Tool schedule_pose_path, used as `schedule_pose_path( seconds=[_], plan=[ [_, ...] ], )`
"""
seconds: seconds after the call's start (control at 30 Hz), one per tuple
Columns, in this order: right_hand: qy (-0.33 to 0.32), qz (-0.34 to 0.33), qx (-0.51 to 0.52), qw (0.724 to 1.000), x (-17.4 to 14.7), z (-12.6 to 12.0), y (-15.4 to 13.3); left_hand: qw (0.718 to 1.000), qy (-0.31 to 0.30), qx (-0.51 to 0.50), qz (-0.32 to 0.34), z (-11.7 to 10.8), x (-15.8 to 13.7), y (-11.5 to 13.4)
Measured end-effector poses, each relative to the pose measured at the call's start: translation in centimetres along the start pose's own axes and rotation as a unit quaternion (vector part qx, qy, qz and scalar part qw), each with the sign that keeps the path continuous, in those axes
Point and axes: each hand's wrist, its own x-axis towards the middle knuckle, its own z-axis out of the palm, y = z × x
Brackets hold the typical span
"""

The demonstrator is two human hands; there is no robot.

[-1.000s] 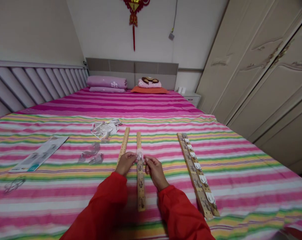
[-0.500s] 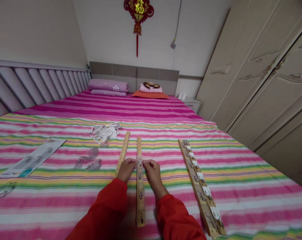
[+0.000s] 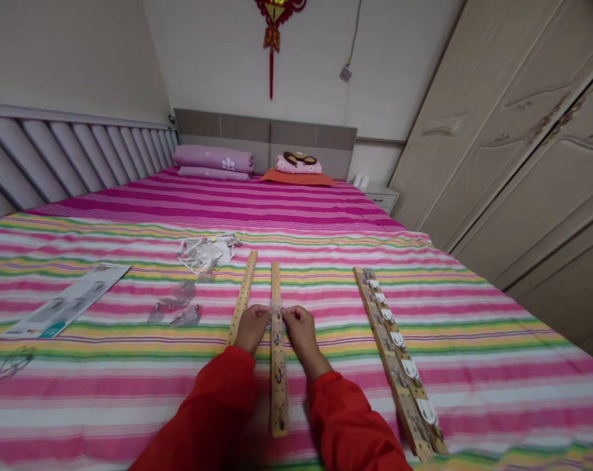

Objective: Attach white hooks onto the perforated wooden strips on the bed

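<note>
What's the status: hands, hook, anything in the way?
Left hand, right hand: pinched at either side of clear-backed hook. Hook at wooden strip, three more hooks nearer. Second strip beside left hand; nothing seen blocking.

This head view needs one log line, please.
left hand, right hand: at clear-backed hook | wooden strip: under hook, on striped sheet

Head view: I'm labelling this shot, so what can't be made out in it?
Head view, bare wooden strip: near end hidden behind the left hand and sleeve.
Head view, hook between the left hand and right hand: too small to tell whether fingertips pinch or press it.
Head view, wall ornament: cut off by the top edge.
Head view, flat packet: print too small.
</note>
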Motion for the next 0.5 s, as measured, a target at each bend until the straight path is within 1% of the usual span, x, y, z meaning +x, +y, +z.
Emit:
schedule_pose_path(
  seconds=[0.2, 0.33, 0.4, 0.5],
  plan=[
    [0.007, -0.005, -0.007, 1.0, 0.0, 0.0, 0.0, 1.0, 0.008, -0.002, 0.019, 0.2, 0.7, -1.3],
    [0.012, -0.004, 0.018, 1.0, 0.0, 0.1, 0.2, 0.999, 0.02, -0.019, 0.047, 0.2, 0.7, -1.8],
    [0.011, -0.003, 0.037, 0.999, -0.1, 0.1, 0.3, 0.998, -0.003, -0.026, 0.061, 0.1, 0.7, -1.9],
    [-0.015, -0.008, 0.043, 0.999, -0.1, -0.1, 0.3, 0.996, -0.054, -0.038, 0.058, -0.1, 0.7, -2.1]
  ],
)
